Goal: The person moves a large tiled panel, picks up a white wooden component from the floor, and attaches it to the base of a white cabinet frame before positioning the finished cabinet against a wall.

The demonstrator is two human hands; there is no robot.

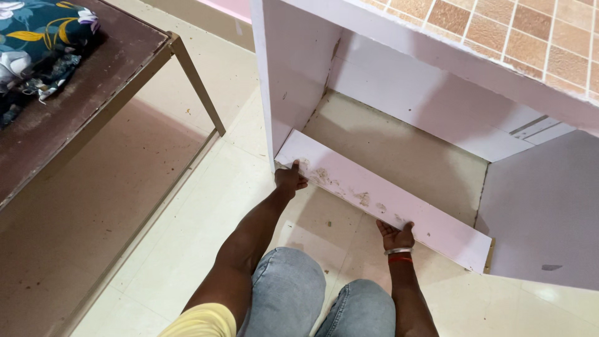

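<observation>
Hands press against the pale plinth board (387,203) at the cabinet (293,68) base: left hand (290,179) near the board's left end, fingers curled on its face; right hand (395,236) cupping its lower edge, palm up. Both arms reach forward, extended. Open floor (206,206) lies left of the board, before the table (81,93).

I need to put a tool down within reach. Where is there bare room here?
Bare patches: the cream floor between the table leg and the left hand; the recess floor behind the white board. Crowded: the strip in front of the board, taken by both hands, the right hand and the knees.
</observation>
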